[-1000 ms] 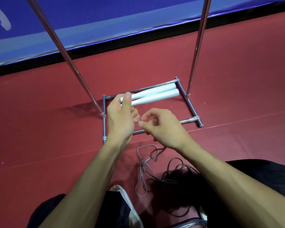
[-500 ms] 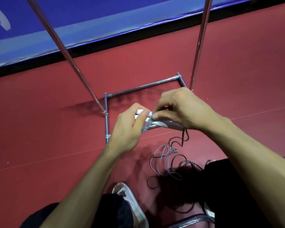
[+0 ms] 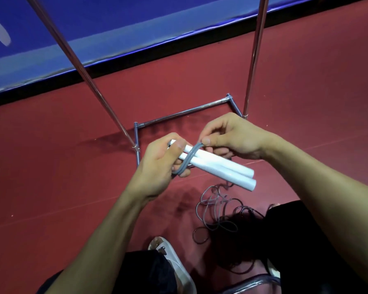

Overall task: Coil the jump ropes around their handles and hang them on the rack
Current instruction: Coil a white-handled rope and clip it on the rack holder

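Observation:
Two white jump rope handles (image 3: 219, 167) lie side by side in the air, pointing down to the right. My left hand (image 3: 159, 166) grips their upper left ends. A doubled strand of grey rope (image 3: 188, 158) crosses over the handles near that hand. My right hand (image 3: 227, 136) pinches this strand just above the handles. The remaining rope (image 3: 217, 211) lies in loose tangled loops on the red floor below. The chrome rack's base frame (image 3: 179, 113) sits on the floor behind my hands, with two upright poles rising from it.
The left pole (image 3: 81, 71) slants up to the upper left and the right pole (image 3: 254, 54) rises near vertical. A blue wall pad (image 3: 115, 28) runs along the back. My knees in dark trousers and a white sandal (image 3: 174, 264) are at the bottom.
The handles were lifted off the rack base and now point down to the right. My right hand has drawn the rope across them, with my left hand holding the handle ends.

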`<action>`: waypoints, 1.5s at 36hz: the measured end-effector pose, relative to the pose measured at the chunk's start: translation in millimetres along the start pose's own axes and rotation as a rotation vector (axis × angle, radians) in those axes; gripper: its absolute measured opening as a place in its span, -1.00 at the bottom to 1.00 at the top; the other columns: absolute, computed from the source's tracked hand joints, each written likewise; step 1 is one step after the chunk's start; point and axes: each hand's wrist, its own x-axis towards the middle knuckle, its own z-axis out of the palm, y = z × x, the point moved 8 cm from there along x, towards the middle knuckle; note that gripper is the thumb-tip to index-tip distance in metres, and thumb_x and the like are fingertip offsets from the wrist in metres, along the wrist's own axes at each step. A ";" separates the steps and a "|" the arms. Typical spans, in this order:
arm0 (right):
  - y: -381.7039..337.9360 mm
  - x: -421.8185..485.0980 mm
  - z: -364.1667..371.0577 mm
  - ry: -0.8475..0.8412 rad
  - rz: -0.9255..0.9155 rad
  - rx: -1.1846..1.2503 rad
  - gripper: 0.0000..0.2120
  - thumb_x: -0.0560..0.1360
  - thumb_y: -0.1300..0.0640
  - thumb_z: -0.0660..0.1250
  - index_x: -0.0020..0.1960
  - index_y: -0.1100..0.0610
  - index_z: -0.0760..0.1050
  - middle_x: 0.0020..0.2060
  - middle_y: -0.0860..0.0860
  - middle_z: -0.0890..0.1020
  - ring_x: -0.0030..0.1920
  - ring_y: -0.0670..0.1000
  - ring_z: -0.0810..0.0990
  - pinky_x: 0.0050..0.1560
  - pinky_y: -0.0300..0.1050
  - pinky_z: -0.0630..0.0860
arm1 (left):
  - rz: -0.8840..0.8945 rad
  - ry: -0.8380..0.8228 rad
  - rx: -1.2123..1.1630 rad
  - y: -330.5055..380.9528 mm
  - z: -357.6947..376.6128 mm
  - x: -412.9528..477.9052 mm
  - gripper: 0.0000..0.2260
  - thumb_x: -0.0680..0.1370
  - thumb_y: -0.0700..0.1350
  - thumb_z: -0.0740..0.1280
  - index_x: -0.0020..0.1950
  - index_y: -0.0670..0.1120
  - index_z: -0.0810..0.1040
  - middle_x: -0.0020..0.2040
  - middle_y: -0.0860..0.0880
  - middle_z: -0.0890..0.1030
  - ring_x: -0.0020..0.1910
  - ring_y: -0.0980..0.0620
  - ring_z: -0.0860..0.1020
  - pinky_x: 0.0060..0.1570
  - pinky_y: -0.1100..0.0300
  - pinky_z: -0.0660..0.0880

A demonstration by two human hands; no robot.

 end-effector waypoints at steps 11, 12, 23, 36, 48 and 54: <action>30.4 14.2 28.5 0.200 0.136 0.453 -0.69 0.62 0.28 0.12 -0.21 0.07 0.51 -0.51 -0.04 0.34 -0.54 -0.13 0.28 -0.55 -0.33 0.20 | -0.071 0.329 -0.488 -5.5 2.0 10.5 -0.69 0.68 -0.09 0.06 -0.01 -0.31 0.43 -0.55 0.01 0.42 -0.56 0.06 0.31 -0.50 0.24 0.38; 29.7 14.9 30.3 0.233 0.132 0.473 -0.77 0.63 0.23 0.17 -0.16 0.11 0.51 -0.49 -0.01 0.35 -0.54 -0.13 0.28 -0.57 -0.33 0.20 | -0.075 0.353 -0.497 -7.0 0.5 11.7 -0.70 0.68 -0.08 0.06 0.00 -0.30 0.42 -0.57 0.01 0.40 -0.56 0.03 0.32 -0.49 0.21 0.42; 17.9 13.5 15.9 0.547 -0.063 0.067 -0.87 0.53 0.28 0.38 -0.01 0.08 0.55 -0.40 0.13 0.46 -0.59 -0.06 0.22 -0.55 -0.30 0.17 | -0.015 0.631 -0.384 -22.5 -32.7 27.5 -0.76 0.69 -0.12 0.11 -0.12 -0.19 0.38 -0.50 0.05 0.39 -0.59 0.17 0.32 -0.42 0.22 0.35; 15.8 11.5 35.7 0.435 0.130 -0.065 -0.71 0.64 0.15 0.23 -0.13 0.31 0.59 -0.49 0.02 0.51 -0.57 -0.13 0.33 -0.49 -0.21 0.36 | 0.213 0.645 0.446 3.4 -38.4 16.4 -0.76 0.61 -0.07 0.19 -0.27 0.01 0.32 -0.50 0.21 0.42 -0.48 0.19 0.33 -0.41 0.33 0.26; -19.3 -0.4 20.2 0.419 0.056 -0.959 -0.86 0.48 0.07 0.43 0.02 0.02 0.52 -0.30 -0.02 0.51 -0.06 0.13 0.52 -0.09 -0.06 0.46 | 0.244 0.507 0.655 4.0 -38.2 14.6 -0.81 0.56 -0.01 0.16 -0.15 -0.09 0.44 -0.38 0.01 0.46 -0.36 -0.03 0.38 -0.30 0.07 0.32; -30.4 4.0 20.3 0.310 -0.179 -1.140 -0.83 0.55 -0.04 0.33 0.03 0.00 0.62 -0.13 -0.05 0.58 -0.05 0.11 0.54 -0.07 0.07 0.50 | 0.168 0.426 0.704 -4.9 -43.7 16.8 -0.81 0.57 0.01 0.17 -0.18 -0.04 0.42 -0.41 0.09 0.41 -0.44 0.11 0.32 -0.39 0.18 0.26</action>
